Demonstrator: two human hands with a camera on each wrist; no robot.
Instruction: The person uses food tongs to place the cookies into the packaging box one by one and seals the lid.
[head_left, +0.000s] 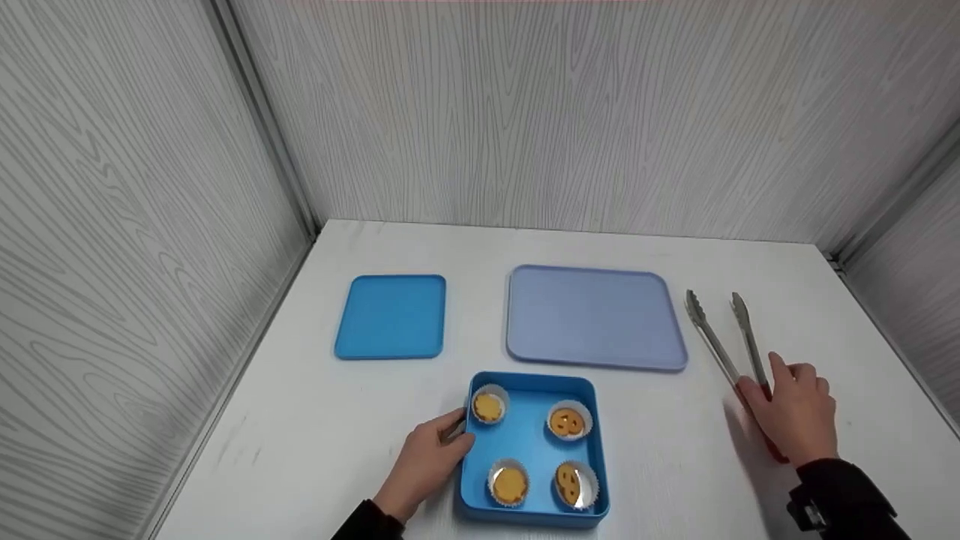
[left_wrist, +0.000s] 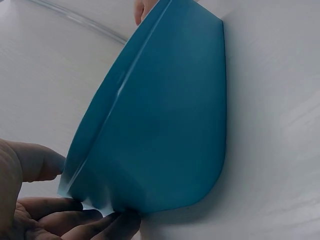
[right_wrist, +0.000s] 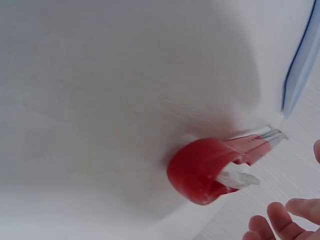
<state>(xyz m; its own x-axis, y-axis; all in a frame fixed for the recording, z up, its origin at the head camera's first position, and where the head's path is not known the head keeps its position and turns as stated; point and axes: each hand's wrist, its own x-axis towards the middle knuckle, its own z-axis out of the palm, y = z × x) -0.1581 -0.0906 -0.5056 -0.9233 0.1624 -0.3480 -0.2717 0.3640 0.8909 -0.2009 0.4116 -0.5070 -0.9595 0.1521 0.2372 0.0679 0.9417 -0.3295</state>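
A blue rectangular box (head_left: 525,442) stands near the front middle. In it are several white fluted baking cups with cookies, among them a flower-shaped cookie (head_left: 487,408) and a cookie with holes (head_left: 566,422). At the box's left side, my left hand (head_left: 424,457) grips the wall. In the left wrist view, its thumb meets the rim and its fingers (left_wrist: 125,225) lie against the outside. My right hand (head_left: 799,416) is over the red-handled metal tongs (head_left: 718,349). In the right wrist view, its fingers (right_wrist: 280,220) are spread apart from the tongs' red handle (right_wrist: 197,170).
Behind the box on the white table (head_left: 285,420) lie a small blue tray (head_left: 394,316) at left and a larger lavender tray (head_left: 592,319) at centre right. Pale wood-grain panels (head_left: 525,112) wall the back and both sides.
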